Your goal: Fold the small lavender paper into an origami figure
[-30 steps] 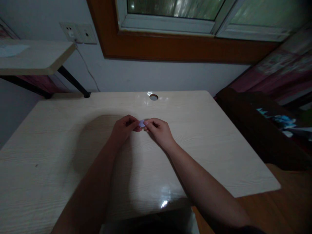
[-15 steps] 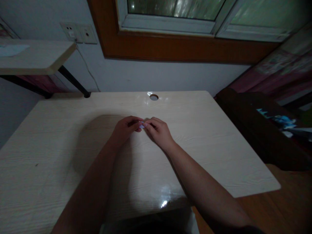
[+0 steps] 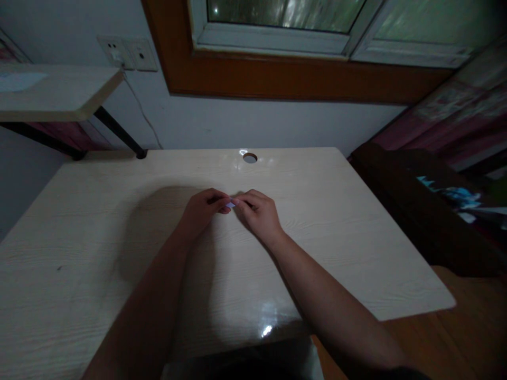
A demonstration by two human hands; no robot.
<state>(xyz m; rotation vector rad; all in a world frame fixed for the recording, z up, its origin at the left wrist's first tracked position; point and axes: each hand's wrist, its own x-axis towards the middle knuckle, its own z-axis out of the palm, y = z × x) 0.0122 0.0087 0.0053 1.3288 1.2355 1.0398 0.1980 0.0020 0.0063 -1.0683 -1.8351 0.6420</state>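
Note:
Between my fingertips is a small piece of pale, whitish-lilac paper [image 3: 230, 204], mostly covered by the fingers. My left hand [image 3: 205, 207] pinches it from the left with thumb and fingers. From the other side my right hand [image 3: 259, 212] has its thumb and fingers closed on the paper's right edge. Both hands are over the middle of the light wood-grain desk [image 3: 336, 237], the right one close to its surface. The paper's full shape and any folds are too small to make out.
A round cable hole [image 3: 250, 158] lies near the desk's back edge. At the left, a raised shelf [image 3: 71, 100] stands on black legs. Wall sockets [image 3: 129, 53] with a cord are behind it, and a wood-framed window [image 3: 277, 74] is above. Dark furniture [image 3: 396, 179] stands at the right.
The hands stay in almost the same place. My right-hand fingers have shifted slightly on the paper, and its visible part looks a little different.

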